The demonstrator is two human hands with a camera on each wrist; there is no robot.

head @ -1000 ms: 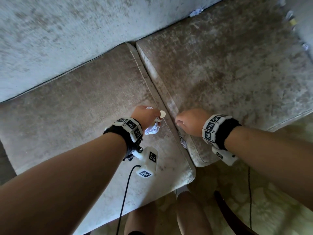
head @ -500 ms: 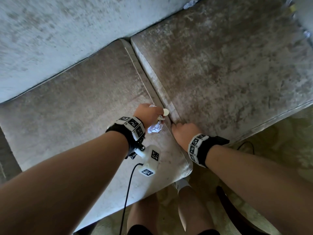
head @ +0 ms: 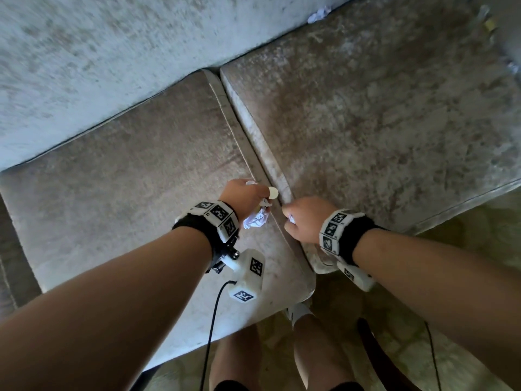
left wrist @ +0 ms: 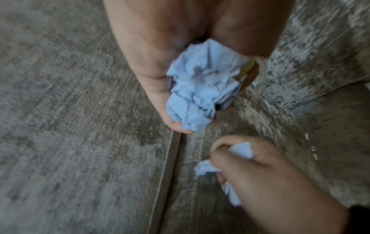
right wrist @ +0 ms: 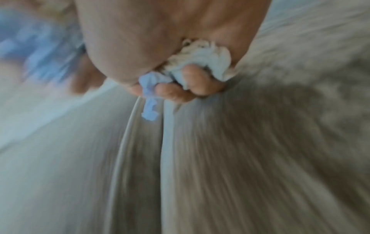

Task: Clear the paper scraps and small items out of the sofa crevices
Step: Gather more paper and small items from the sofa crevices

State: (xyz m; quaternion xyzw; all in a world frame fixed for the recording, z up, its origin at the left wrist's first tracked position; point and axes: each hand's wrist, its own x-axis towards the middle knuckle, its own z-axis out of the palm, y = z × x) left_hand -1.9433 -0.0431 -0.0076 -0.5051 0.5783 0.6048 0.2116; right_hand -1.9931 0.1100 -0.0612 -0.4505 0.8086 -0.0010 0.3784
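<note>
My left hand [head: 248, 197] hovers over the left seat cushion beside the crevice [head: 253, 153] and grips a wad of crumpled white paper [head: 256, 218] [left wrist: 202, 85], with a small round pale disc [head: 273, 192] at its fingertips. Just right of the crevice, my right hand [head: 306, 218] [left wrist: 260, 174] is curled round a smaller crumpled paper scrap [right wrist: 198, 63] [left wrist: 206, 168]. A loose end of that scrap [right wrist: 150, 109] hangs over the gap between the cushions.
Another crumpled paper scrap [head: 318, 14] sits in the back crevice of the right cushion [head: 380, 108]. Small bits lie along the far right edge [head: 489, 22]. The sofa backrest [head: 112, 52] fills the top left. My legs and a cable [head: 210, 334] are below the seat front.
My right hand has lifted out of the crevice near the front edge and now holds a paper scrap. My left hand has kept its wad and disc, barely moving.
</note>
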